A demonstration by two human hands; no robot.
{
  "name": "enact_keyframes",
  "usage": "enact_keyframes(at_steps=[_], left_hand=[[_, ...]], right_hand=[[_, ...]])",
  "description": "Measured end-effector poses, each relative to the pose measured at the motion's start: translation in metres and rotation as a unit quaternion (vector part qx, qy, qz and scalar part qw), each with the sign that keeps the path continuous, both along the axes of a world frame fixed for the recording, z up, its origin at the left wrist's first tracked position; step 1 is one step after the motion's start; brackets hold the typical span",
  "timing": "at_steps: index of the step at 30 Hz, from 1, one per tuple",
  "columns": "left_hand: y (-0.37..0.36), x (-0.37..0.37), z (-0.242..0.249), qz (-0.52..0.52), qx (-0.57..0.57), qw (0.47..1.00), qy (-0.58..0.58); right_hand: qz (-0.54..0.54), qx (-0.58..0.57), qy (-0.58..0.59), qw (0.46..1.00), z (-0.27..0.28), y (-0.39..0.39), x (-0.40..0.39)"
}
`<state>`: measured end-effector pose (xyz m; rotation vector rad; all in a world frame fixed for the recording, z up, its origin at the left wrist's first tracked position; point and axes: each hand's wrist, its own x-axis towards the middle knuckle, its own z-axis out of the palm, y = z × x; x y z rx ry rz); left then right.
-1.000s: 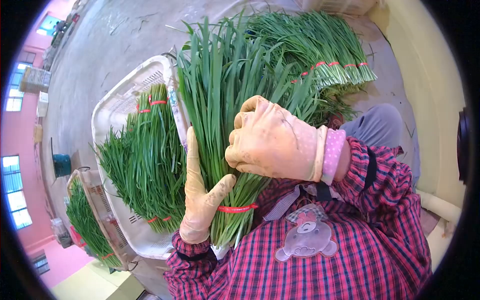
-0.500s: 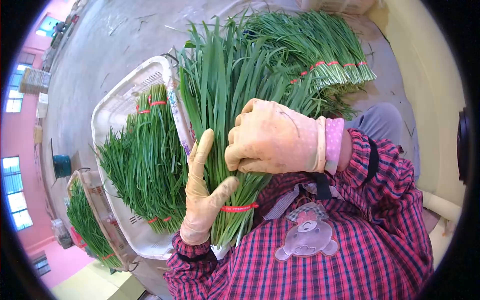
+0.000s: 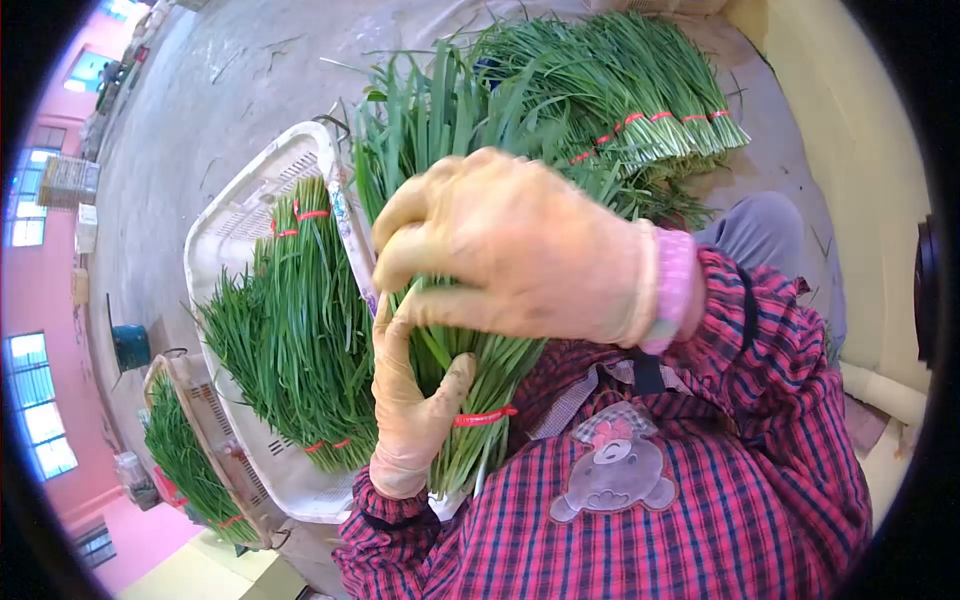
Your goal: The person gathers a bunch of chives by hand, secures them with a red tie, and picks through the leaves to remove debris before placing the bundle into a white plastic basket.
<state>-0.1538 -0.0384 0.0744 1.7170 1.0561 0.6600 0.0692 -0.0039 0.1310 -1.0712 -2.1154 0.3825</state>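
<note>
A large bunch of long green leaves [image 3: 430, 120], tied low down with a red band [image 3: 485, 417], lies against the person's front. My left hand [image 3: 410, 400], in a cream glove, is wrapped round the left side of the bunch just above the band, its thumb across the stems. Over the middle of the bunch is my right hand [image 3: 510, 250], also gloved and blurred, with its fingers bent over the leaves near my left fingertips. What its fingers pinch, if anything, is hidden.
To the left stands a white basket [image 3: 215, 240] of banded bunches [image 3: 310, 330], with a second basket [image 3: 205, 420] beyond. More banded bunches [image 3: 640, 90] lie at the upper right. A green bucket [image 3: 130, 345] is far left.
My right hand has moved left and up across the bunch, and looks larger and closer to the camera. My left hand stays on the bunch.
</note>
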Motion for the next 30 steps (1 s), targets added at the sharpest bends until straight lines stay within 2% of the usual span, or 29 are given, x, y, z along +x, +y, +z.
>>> enact_keyframes(at_steps=[1, 3, 5, 7, 10, 12, 15, 17, 19, 20, 21, 24, 26, 30], left_hand=[[0.0, 0.0, 0.002, 0.019, -0.048, 0.998, -0.041], [0.001, -0.002, 0.003, 0.008, -0.044, 0.998, -0.037], [0.002, 0.001, 0.003, 0.013, -0.088, 0.993, -0.082], [0.003, 0.001, -0.001, 0.001, -0.076, 0.993, -0.09], [0.0, 0.006, 0.005, 0.012, -0.122, 0.983, -0.136], [-0.002, 0.009, 0.01, 0.015, -0.124, 0.984, -0.128], [-0.001, 0.008, 0.011, 0.015, -0.1, 0.99, -0.099], [-0.001, 0.007, 0.01, 0.01, -0.074, 0.994, -0.076], [-0.001, 0.004, 0.006, 0.014, -0.091, 0.991, -0.098], [0.0, 0.004, 0.006, 0.012, -0.09, 0.991, -0.1], [0.001, 0.003, 0.004, 0.009, -0.09, 0.991, -0.1], [0.0, 0.001, 0.003, 0.017, -0.096, 0.99, -0.105], [0.0, 0.001, 0.002, 0.018, -0.103, 0.988, -0.111], [-0.002, 0.003, -0.001, 0.025, -0.079, 0.991, -0.105]], right_hand=[[-0.032, 0.027, 0.048, 0.998, -0.002, -0.006, 0.009], [-0.069, -0.025, 0.028, 0.997, -0.005, -0.027, 0.02], [-0.078, -0.152, -0.044, 0.984, -0.022, -0.045, 0.026], [-0.135, -0.159, -0.124, 0.97, -0.032, -0.059, 0.01], [-0.178, -0.146, -0.113, 0.967, -0.051, -0.062, -0.01], [-0.18, -0.157, -0.099, 0.966, -0.056, -0.061, -0.012], [-0.247, -0.121, -0.122, 0.954, -0.055, -0.049, 0.014], [-0.189, -0.12, -0.037, 0.974, -0.04, -0.05, 0.019], [-0.094, -0.117, 0.001, 0.989, -0.035, -0.058, 0.0], [-0.081, -0.131, -0.027, 0.988, -0.033, -0.063, -0.009], [-0.092, -0.135, -0.088, 0.983, -0.036, -0.067, -0.021], [-0.128, -0.12, -0.104, 0.979, -0.05, -0.069, -0.038], [-0.085, -0.165, -0.04, 0.982, -0.054, -0.069, -0.039], [-0.089, -0.2, 0.036, 0.975, -0.058, -0.067, -0.037]])
